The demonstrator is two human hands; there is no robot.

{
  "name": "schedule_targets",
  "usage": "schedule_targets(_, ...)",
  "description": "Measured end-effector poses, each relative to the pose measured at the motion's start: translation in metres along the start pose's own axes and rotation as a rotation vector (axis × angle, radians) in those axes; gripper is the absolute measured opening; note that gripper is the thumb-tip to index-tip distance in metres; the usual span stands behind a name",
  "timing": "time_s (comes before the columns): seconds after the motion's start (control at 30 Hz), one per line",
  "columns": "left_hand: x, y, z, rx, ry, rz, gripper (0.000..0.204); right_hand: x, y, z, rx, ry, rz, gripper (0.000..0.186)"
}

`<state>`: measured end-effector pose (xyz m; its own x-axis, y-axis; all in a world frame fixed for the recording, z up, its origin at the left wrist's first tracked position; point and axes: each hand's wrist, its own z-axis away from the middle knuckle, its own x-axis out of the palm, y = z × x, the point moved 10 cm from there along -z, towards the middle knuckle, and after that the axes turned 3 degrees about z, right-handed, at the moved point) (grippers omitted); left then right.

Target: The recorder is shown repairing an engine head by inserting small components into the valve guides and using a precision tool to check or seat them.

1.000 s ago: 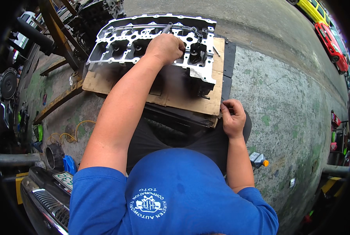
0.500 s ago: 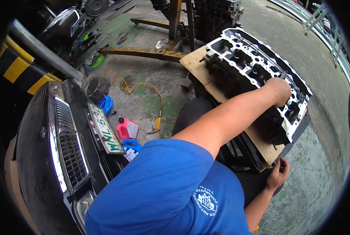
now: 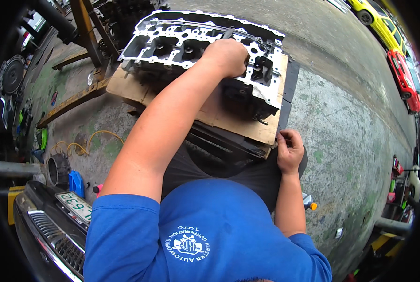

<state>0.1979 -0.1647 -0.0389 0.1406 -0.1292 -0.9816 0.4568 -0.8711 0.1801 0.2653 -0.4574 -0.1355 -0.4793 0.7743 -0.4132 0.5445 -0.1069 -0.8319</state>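
Note:
A cylinder head (image 3: 189, 65), its upper face bright metal with dark chambers, lies on a flat piece of cardboard (image 3: 210, 113) in front of me. My left hand (image 3: 225, 57) is closed in a fist over its top, toward the right half. A short dark piece (image 3: 228, 33) sticks out beyond the knuckles; its kind does not show. By the near right corner of the cardboard, my right hand (image 3: 290, 149) has its fingers curled and pinched together. What lies between those fingertips, if anything, is too small to make out.
A dark support (image 3: 219, 141) carries the cardboard above my knees. Rusty yellow stand legs (image 3: 73, 101) spread at the left. A black car's front (image 3: 50, 230), a blue jug (image 3: 76, 183) and a yellow hose (image 3: 102, 133) are lower left. An orange-capped bottle (image 3: 313, 206) stands beside my right forearm.
The view has swung to the right, so the cylinder head and both arms appear farther left and higher. My left fist stays on the head, and my right hand stays by the cardboard corner.

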Motion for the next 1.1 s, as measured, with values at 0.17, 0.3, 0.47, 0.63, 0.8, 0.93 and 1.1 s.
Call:
schedule_targets(0.17,-0.002,0.002,-0.004,0.004,0.007,0.068,0.022,-0.002,-0.003,-0.002,-0.025,0.004,0.016,0.009)
schedule_targets(0.3,0.000,-0.001,-0.004,-0.016,-0.021,0.152,0.019,-0.002,0.000,-0.002,-0.006,-0.003,0.009,0.009)
schedule_targets(0.47,-0.040,-0.022,0.001,-0.036,0.042,0.360,0.017,-0.007,-0.004,0.001,-0.023,0.003,0.009,0.009)
schedule_targets(0.63,-0.067,-0.029,0.015,0.016,0.091,0.288,0.014,-0.004,-0.006,-0.004,0.013,0.012,-0.031,0.010)
schedule_targets(0.8,-0.032,0.026,0.023,0.393,0.086,-0.330,0.008,0.002,-0.008,-0.014,0.008,-0.019,-0.022,0.010)
schedule_targets(0.93,-0.017,0.025,0.002,0.388,0.022,-0.504,0.013,-0.001,0.000,-0.012,0.062,-0.013,-0.085,0.010)
schedule_targets(1.1,0.002,0.025,-0.003,0.390,-0.085,-0.512,0.018,-0.006,-0.002,-0.012,0.017,0.001,-0.099,0.010)
